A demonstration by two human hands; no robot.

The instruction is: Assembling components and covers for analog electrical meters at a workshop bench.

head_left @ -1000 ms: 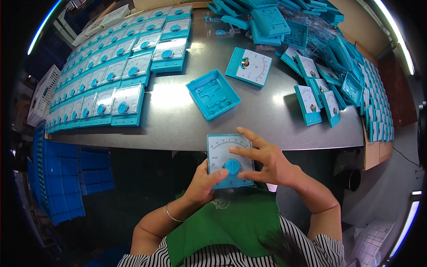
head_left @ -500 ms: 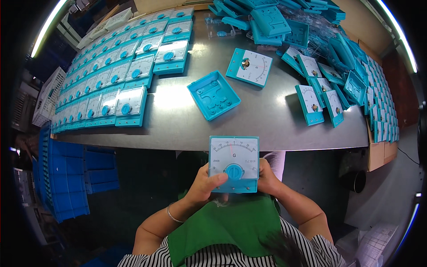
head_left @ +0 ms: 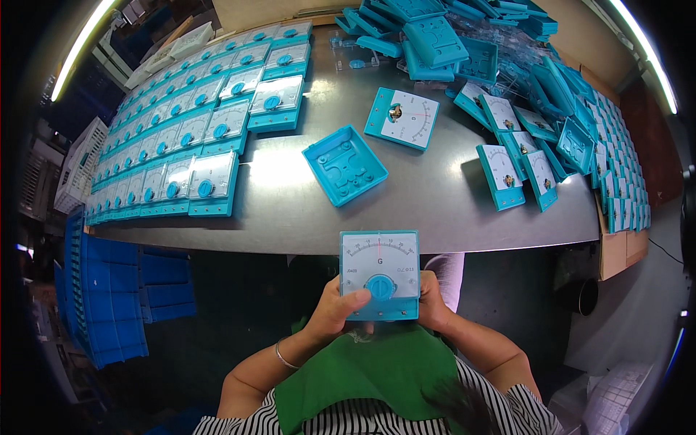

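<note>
A: What's being held there?
B: Both hands, left (head_left: 335, 310) and right (head_left: 433, 304), grip a teal panel meter (head_left: 379, 274) face-up by its edges, near the worktop (head_left: 435, 196), probably for checking the dial.

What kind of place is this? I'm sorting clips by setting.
Most likely a factory assembly bench. Both hands hold one teal dial meter over a metal table; finished meters lie in neat rows at the left, and loose teal casings are heaped at the far right.
</note>
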